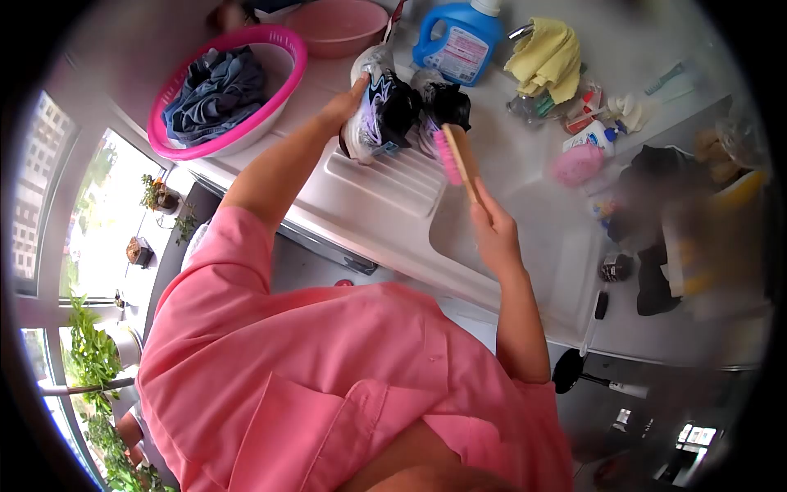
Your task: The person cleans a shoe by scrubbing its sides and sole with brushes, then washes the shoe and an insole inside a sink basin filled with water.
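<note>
At the upper middle, my left hand [348, 102] has its fingers closed on the side of a white and black shoe [379, 111] with purple laces. A second dark shoe [443, 102] stands just right of it. Both are at the ribbed board [385, 182] of the white sink. My right hand [494, 225] is closed on the wooden handle of a brush [461, 160] with pink bristles. The brush head is at the lower right side of the second shoe; whether the bristles touch it I cannot tell.
A pink-rimmed basket [299, 53] of dark clothes is at the upper left, beside a pink basin [336, 29]. Behind the shoes stands a blue detergent bottle [459, 45]. A yellow cloth [545, 61] hangs over the tap. Right of the sink basin [533, 246] lie bottles and dark cloths.
</note>
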Tool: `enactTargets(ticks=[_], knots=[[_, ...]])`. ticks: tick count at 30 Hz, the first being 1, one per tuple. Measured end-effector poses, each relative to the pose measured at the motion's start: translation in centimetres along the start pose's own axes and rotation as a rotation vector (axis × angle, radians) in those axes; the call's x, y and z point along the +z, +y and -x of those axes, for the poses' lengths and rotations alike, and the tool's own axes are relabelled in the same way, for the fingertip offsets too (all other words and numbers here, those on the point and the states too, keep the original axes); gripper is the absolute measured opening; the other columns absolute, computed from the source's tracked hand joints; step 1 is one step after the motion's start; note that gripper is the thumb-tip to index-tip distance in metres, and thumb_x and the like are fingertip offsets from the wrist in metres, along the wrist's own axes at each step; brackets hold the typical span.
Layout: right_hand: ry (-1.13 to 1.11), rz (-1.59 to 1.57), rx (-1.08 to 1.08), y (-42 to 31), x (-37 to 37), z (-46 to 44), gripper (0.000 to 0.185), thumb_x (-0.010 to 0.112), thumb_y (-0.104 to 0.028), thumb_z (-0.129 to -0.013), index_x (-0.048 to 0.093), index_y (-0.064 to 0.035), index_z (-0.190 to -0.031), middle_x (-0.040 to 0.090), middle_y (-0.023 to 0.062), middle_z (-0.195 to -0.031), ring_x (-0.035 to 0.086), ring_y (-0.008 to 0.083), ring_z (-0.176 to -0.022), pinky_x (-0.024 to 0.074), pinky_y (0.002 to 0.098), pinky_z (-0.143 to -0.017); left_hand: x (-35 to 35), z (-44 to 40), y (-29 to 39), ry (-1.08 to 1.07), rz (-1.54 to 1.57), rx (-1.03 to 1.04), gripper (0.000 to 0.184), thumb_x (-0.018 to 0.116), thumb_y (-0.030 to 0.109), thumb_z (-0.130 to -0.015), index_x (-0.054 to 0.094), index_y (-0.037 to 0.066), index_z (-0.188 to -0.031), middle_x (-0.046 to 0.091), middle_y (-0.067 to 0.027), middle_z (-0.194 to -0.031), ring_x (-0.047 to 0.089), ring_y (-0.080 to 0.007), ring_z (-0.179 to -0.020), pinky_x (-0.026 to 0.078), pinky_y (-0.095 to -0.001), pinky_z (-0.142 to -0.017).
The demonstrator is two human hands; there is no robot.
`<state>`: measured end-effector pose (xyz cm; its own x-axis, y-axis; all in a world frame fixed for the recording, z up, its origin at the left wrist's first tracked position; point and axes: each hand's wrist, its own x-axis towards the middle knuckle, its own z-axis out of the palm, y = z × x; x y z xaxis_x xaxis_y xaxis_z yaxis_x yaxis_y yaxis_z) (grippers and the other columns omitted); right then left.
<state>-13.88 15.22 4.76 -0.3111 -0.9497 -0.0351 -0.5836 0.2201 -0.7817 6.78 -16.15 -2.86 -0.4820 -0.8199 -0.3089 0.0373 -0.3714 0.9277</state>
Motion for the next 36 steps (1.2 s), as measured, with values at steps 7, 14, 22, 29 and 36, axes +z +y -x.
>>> enactTargets(ticks=[7, 14, 22, 29, 36], knots=[[0.104, -0.758, 0.370, 1.2, -1.8, 1.2, 0.048, 0.048, -0.022, -0.093, 0.037, -0.0133, -0.138, 0.038, -0.0025, -0.066, 0.033, 0.0051, -0.048, 0.0266, 0.0185, -0.038, -6.3, -9.8, -6.4, 0.054, -0.239, 0.153, 0.080, 0.043, 0.067, -0.082, 0.057, -0.008, -0.108, 0.062, -0.0201, -0.099, 0.061, -0.0271, -0.093, 0.046, -0.0381, -0.083], [0.001, -0.903, 0.444, 1.6, -1.3, 0.7, 0.046, 0.048, -0.027, -0.092, 0.036, -0.0176, -0.136, 0.042, 0.0008, -0.067, 0.036, 0.0061, -0.048, 0.0289, 0.0181, -0.038, -3.6, 3.5, 1.3, 0.253, -0.599, 0.103, 0.049, 0.051, 0.042, -0.086, 0.064, -0.005, -0.085, 0.063, -0.0171, -0.073, 0.060, -0.0213, -0.063, 0.046, -0.0361, -0.063], [0.040, -1.046, 0.432, 0.8, -2.5, -1.2, 0.038, 0.047, -0.028, -0.091, 0.041, -0.0211, -0.128, 0.045, 0.0027, -0.068, 0.038, 0.0066, -0.045, 0.0291, 0.0180, -0.035, 2.6, 12.8, 1.1, 0.712, -0.674, 1.196, 0.030, 0.060, 0.006, -0.074, 0.058, 0.004, -0.104, 0.059, -0.0150, -0.101, 0.056, -0.0332, -0.094, 0.045, -0.0389, -0.080], [-0.101, -0.388, 0.246, -5.4, -6.9, -7.6, 0.049, 0.047, -0.023, -0.089, 0.040, -0.0151, -0.137, 0.045, 0.0020, -0.063, 0.035, 0.0051, -0.042, 0.0269, 0.0191, -0.036, 15.3, 8.1, -1.2, 0.131, -0.981, 1.073, 0.045, 0.065, 0.011, -0.072, 0.049, 0.004, -0.113, 0.052, -0.0112, -0.115, 0.046, -0.0288, -0.114, 0.044, -0.0398, -0.087], [-0.488, 0.428, 0.417, -12.1, -9.4, -14.6, 0.040, 0.049, -0.027, -0.090, 0.052, -0.0148, -0.128, 0.044, 0.0018, -0.057, 0.032, 0.0062, -0.036, 0.0256, 0.0221, -0.034, 15.4, 6.2, -1.6, 0.083, -1.259, 0.854, 0.031, 0.058, 0.014, -0.076, 0.051, 0.005, -0.105, 0.055, -0.0070, -0.102, 0.046, -0.0238, -0.103, 0.042, -0.0360, -0.081]])
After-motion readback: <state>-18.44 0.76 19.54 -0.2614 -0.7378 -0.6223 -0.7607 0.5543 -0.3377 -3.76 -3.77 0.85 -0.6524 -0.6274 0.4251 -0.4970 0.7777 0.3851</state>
